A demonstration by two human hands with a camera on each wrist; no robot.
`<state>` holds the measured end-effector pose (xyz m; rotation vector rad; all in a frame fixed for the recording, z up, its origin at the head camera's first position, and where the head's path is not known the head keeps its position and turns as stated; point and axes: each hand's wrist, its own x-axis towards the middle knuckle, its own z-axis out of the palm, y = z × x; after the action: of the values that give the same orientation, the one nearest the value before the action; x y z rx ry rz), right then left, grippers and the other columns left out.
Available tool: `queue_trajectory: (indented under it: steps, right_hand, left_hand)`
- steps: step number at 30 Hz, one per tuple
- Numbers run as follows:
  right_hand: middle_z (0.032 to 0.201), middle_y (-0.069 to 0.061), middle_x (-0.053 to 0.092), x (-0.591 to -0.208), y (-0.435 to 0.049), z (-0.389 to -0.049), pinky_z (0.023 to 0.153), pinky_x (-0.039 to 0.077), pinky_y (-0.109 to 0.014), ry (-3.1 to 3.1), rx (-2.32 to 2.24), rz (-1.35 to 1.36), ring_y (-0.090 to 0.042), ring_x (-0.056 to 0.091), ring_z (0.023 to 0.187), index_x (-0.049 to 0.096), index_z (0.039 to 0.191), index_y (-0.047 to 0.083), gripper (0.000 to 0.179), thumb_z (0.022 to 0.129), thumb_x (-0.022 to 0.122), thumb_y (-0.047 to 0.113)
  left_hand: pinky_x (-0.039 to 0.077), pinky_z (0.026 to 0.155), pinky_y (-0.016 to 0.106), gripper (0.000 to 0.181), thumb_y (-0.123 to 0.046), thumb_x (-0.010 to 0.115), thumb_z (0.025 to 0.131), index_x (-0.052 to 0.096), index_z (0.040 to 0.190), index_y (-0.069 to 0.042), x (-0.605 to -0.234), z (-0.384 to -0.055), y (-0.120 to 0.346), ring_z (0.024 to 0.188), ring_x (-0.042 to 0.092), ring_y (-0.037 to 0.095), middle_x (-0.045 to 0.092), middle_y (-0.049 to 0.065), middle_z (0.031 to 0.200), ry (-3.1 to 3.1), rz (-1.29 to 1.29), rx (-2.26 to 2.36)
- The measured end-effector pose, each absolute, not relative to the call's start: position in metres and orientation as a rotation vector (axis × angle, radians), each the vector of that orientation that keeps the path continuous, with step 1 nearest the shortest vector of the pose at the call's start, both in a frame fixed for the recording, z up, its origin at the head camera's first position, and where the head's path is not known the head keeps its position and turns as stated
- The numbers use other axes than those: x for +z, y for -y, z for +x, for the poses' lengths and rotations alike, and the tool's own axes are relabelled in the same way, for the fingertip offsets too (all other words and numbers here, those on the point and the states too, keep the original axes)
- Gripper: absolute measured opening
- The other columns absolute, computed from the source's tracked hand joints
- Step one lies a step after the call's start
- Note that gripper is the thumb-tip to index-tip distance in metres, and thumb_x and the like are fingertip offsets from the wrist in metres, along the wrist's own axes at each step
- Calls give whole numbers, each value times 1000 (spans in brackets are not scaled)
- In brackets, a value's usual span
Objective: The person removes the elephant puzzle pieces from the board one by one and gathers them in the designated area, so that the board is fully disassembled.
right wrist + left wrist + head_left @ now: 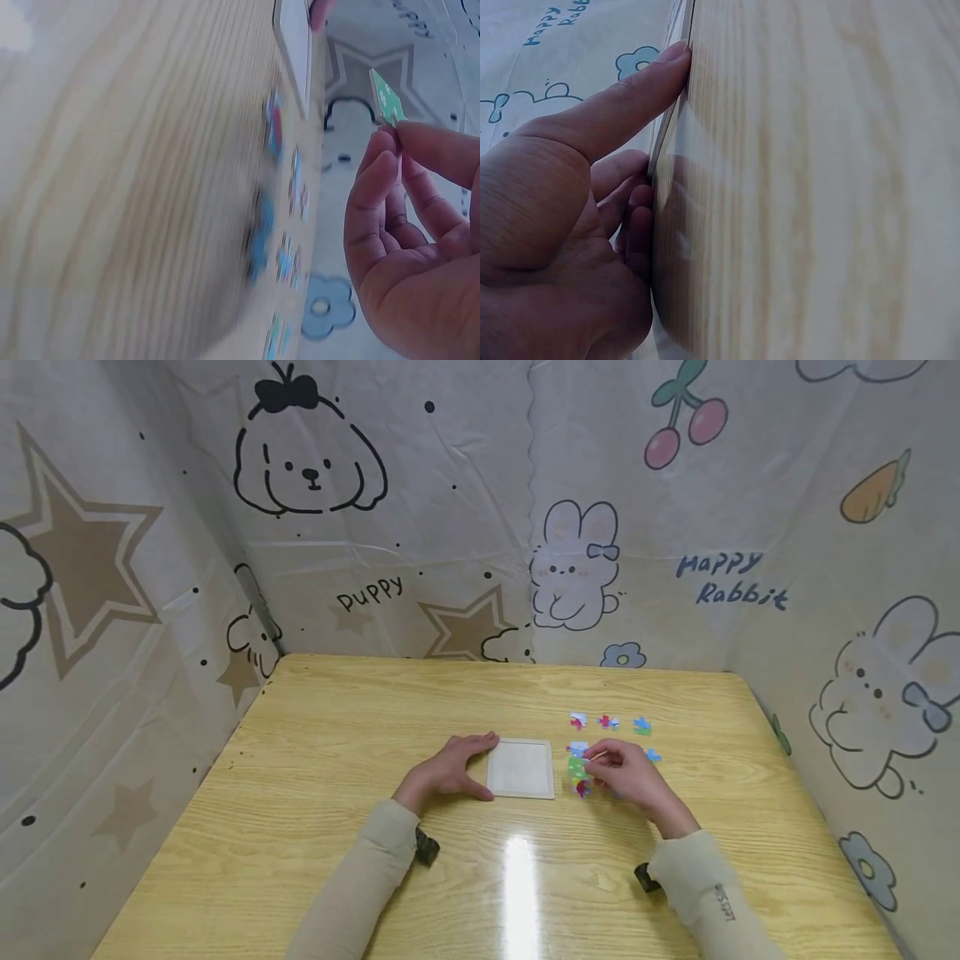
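Observation:
A shallow square puzzle tray (521, 768) with a pale raised border lies on the table, its inside bare. My left hand (452, 767) is spread along its left side, thumb at the near corner and fingertip at the far one. In the left wrist view the thumb (630, 101) is straight against the tray's edge. To the right of the tray, my right hand (630, 775) pinches a green jigsaw piece with white marks (386, 99) between thumb and fingertips, raised above the table. Under and beside that hand are other jigsaw pieces, some partly hidden.
Several colourful jigsaw pieces lie in loose rows right of the tray, among them a red and white one (577, 721) and a blue and green one (642, 726). Printed cloth (450, 527) hangs behind and beside the wooden table (360, 718).

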<state>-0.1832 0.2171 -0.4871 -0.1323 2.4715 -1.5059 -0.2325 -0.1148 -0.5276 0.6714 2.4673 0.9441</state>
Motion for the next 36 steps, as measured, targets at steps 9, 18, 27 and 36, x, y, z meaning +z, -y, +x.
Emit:
queue_trajectory:
  steps: [9, 18, 27, 36]
  right_hand:
    - [98, -15, 70, -485, -267, -173, 72, 58, -33, -2481, -1532, 13, -22, 66, 83, 63, 123, -6, 28, 104, 64, 13]
    - [102, -14, 71, -491, -299, -168, 75, 59, -32, -2521, -1500, 101, -19, 68, 85, 60, 129, -7, 33, 105, 62, 15]
    - [100, -13, 70, -492, -307, -164, 73, 58, -32, -2519, -1492, 157, -17, 66, 82, 59, 130, -8, 34, 105, 61, 15]
    - [93, -10, 70, -500, -313, -167, 67, 55, -31, -2498, -1491, 206, -16, 62, 76, 59, 129, -9, 33, 105, 60, 14]
  left_hand:
    - [26, 126, 49, 102, -34, 90, 81, 33, 163, -18, -528, -233, 115, 151, 28, 29, 27, -1, 172, -2469, 660, 946]
    - [22, 127, 52, 102, -34, 90, 81, 33, 163, -16, -528, -233, 116, 154, 25, 32, 27, 2, 172, -2465, 684, 943]
    - [21, 127, 52, 102, -35, 90, 81, 33, 163, -16, -527, -233, 116, 154, 25, 32, 27, 2, 172, -2460, 698, 946]
    - [24, 126, 51, 101, -34, 89, 82, 33, 163, -15, -528, -232, 116, 152, 27, 31, 27, 3, 172, -2461, 700, 950]
